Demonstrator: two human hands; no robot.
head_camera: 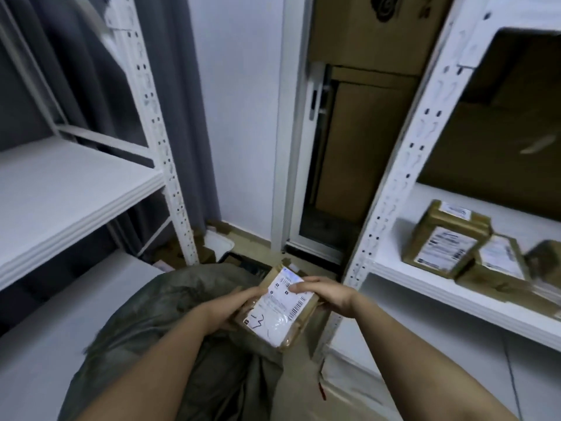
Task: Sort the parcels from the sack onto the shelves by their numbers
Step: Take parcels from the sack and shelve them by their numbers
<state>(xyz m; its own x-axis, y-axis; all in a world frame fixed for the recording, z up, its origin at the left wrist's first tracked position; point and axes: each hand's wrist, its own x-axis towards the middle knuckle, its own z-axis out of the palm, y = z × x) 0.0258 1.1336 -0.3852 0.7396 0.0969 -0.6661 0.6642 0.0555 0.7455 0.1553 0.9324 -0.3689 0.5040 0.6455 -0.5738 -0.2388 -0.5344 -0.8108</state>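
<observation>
1. Both hands are holding one flat, rectangular parcel [280,308] wrapped in brown paper and tape, just above the open mouth of the sack [170,323].
2. The left hand [230,311] is gripping the parcel's left edge, fingers curled under it and thumb on top.
3. The right hand [324,294] is clamping the right edge, its fingers lying across the top of the glossy white label [277,311].
4. The label is showing printed barcodes and a black handwritten mark near its lower end; the mark is too scrawled to read with certainty.
5. The sack is sagging in soft, wrinkled folds of dull grey-green woven fabric below the forearms.
6. On the right, a white perforated-steel rack is carrying a smooth white shelf [425,284] with several boxy brown parcels [446,238], each bearing a white label, lying close together and touching.
7. On the left, a second white shelf [60,189] is showing a flat matte board.
8. Tall brown cardboard cartons [364,147] are standing behind, between the racks.
</observation>
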